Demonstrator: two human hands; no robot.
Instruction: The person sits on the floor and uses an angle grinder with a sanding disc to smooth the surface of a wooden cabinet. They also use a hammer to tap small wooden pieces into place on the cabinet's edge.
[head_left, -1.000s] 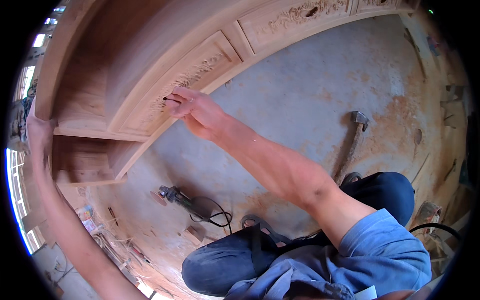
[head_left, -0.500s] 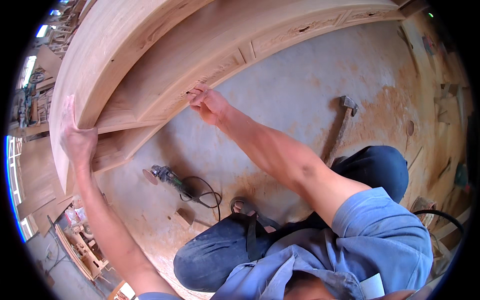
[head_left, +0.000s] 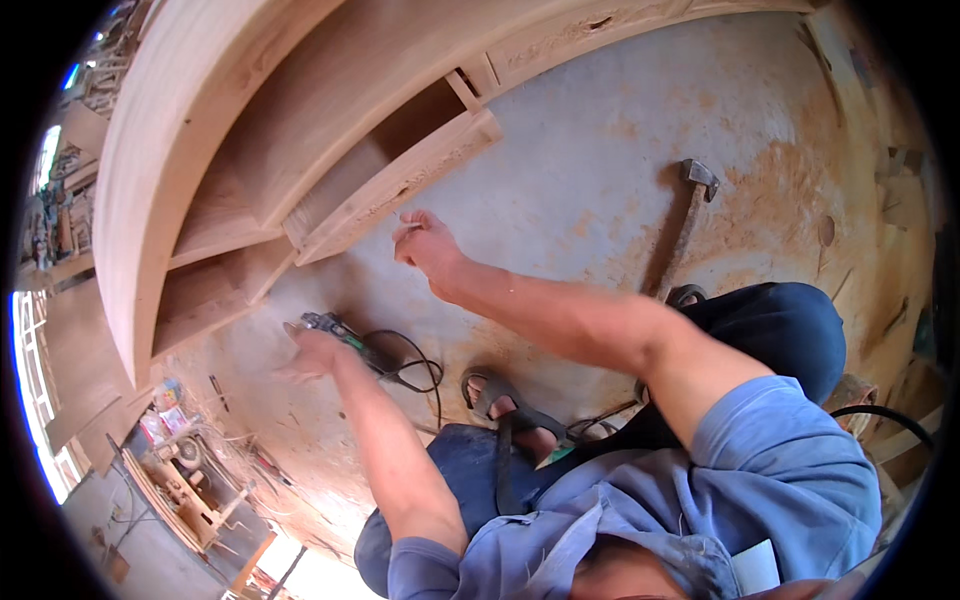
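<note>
A drawer [head_left: 400,190] with a carved front stands pulled partway out of a large pale wooden furniture piece [head_left: 150,200]. Just off the drawer front, on its near side, is my right hand [head_left: 428,250]. Its fingers are curled together, with a small gap between them and the wood; whatever they may pinch is too small to make out. My left hand [head_left: 308,358] is off the furniture, its fingers stretched out and somewhat blurred. It passes over an angle grinder [head_left: 340,330] lying on the floor and partly hides it.
A hammer [head_left: 690,215] lies on the dusty concrete floor [head_left: 580,190] at right. The grinder's black cord [head_left: 435,370] loops near my sandalled foot [head_left: 505,405]. A wooden rack with tools [head_left: 190,480] stands at lower left. Another carved drawer front [head_left: 590,30] sits farther along.
The drawer has come out from the furniture. My right hand has moved slightly toward me, off the drawer front. My left hand has let go of the furniture's edge and swung right, over the grinder.
</note>
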